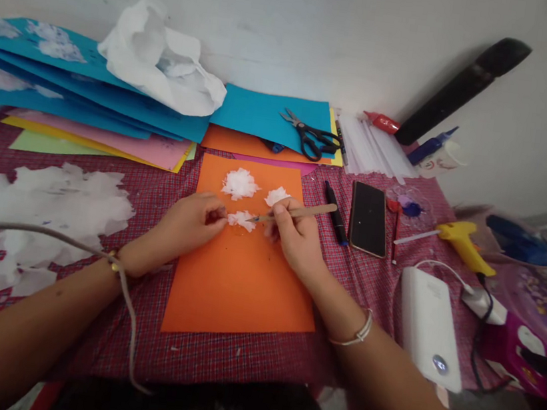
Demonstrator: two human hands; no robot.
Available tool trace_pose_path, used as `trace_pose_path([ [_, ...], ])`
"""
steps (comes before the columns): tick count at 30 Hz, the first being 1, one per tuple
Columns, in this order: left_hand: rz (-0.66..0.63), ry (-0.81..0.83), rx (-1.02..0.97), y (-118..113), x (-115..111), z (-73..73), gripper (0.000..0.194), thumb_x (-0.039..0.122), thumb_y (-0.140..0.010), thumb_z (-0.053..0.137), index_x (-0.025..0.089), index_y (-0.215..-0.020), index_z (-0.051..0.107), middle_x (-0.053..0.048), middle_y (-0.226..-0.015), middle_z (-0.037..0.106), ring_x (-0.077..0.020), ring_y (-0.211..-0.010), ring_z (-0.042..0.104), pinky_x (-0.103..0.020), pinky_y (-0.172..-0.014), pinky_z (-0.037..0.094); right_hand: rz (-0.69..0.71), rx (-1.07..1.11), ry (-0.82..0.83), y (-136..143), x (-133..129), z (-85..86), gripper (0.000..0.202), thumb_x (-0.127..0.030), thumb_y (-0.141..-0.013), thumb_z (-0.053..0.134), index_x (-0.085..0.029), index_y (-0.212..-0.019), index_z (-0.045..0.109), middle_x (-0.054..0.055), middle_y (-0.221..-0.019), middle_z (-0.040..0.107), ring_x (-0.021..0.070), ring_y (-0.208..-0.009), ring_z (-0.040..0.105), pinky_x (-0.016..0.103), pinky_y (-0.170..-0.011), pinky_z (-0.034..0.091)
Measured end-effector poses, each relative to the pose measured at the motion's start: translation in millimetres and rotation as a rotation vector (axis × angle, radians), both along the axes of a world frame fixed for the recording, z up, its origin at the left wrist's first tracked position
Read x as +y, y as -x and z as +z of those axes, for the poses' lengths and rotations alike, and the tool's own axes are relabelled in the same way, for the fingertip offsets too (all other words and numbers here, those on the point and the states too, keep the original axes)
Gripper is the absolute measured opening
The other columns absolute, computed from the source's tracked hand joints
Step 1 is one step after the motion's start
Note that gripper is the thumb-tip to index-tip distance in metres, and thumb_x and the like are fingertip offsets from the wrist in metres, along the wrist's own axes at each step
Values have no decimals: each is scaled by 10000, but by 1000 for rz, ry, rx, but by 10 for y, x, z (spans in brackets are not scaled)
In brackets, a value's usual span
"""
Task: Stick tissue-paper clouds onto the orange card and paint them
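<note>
An orange sheet (243, 282) lies on the checked cloth, with three tufts of torn white paper on its upper half. My right hand (294, 238) pinches a thin wooden stick (317, 211), its tip on the lowest tuft (242, 220). The upper left tuft (240, 184) is uncovered, while the upper right tuft (277, 195) sits just above my right fingers. My left hand (196, 222) rests at the sheet's left side with curled fingers, fingertips close to the lowest tuft; what they hold, if anything, is too small to make out.
Torn white paper (62, 204) is spread at left; a cable (131, 307) crosses my left forearm. Blue sheets and scissors (307, 135) lie behind. At right are a marker (336, 214), phone (370, 219), yellow glue gun (467, 246) and white power bank (431, 327).
</note>
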State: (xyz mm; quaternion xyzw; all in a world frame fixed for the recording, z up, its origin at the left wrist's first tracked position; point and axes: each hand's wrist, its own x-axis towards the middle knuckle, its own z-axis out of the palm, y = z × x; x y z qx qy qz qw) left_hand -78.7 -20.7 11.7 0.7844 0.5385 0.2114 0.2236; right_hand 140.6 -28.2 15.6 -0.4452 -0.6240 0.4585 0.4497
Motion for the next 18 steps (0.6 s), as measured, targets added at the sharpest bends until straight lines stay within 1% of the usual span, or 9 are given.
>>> trace_pose_path([
  [2, 39, 35, -79, -25, 19, -20, 118, 244, -809, 554, 188, -705, 548, 4, -713, 565, -126, -629, 507, -269, -576, 363, 35, 23, 3, 13, -19, -7, 263, -394, -971, 438, -224, -776, 483, -39, -594, 557, 92, -505, 493, 253, -519, 413],
  [4, 61, 70, -154, -50, 32, -34, 124, 254, -811, 566, 188, -707, 556, 13, -677, 552, -123, -604, 490, -267, -561, 353, 100, 7, -21, 30, -44, -26, 254, -395, -971, 451, -219, -795, 505, -27, -646, 578, 96, -552, 520, 259, -552, 431],
  [7, 57, 95, -243, -84, 43, -45, 157, 269, -824, 576, 188, -690, 559, 21, -635, 535, -121, -592, 476, -263, -555, 346, 181, -86, -82, 56, -74, -47, 220, -379, -971, 461, -214, -865, 561, -5, -741, 612, 112, -639, 564, 275, -621, 456],
  [9, 37, 113, -287, -98, 48, -38, 166, 285, -830, 573, 188, -695, 569, 13, -654, 561, -127, -618, 496, -262, -569, 364, 207, -184, -123, 66, -87, -40, 181, -345, -970, 464, -218, -931, 587, 0, -774, 631, 124, -676, 585, 285, -651, 461],
  [11, 10, 126, -308, -102, 51, -18, 180, 301, -837, 550, 188, -700, 580, 0, -687, 589, -138, -655, 523, -267, -596, 388, 205, -287, -154, 71, -97, -13, 164, -319, -967, 464, -226, -979, 598, 6, -799, 650, 139, -710, 604, 296, -673, 460],
  [14, -13, 130, -330, -90, 57, 24, 206, 305, -848, 498, 192, -704, 593, -7, -714, 615, -151, -692, 554, -280, -641, 421, 154, -403, -178, 72, -112, 33, 182, -325, -971, 451, -230, -969, 606, 15, -812, 660, 153, -699, 600, 309, -667, 444],
  [18, 60, 146, -382, -64, 68, 53, 189, 319, -829, 499, 191, -789, 632, -16, -773, 669, -174, -753, 599, -304, -701, 464, 108, -438, -191, 66, -120, 39, 213, -338, -976, 434, -226, -903, 600, 14, -775, 645, 147, -645, 564, 303, -635, 420],
])
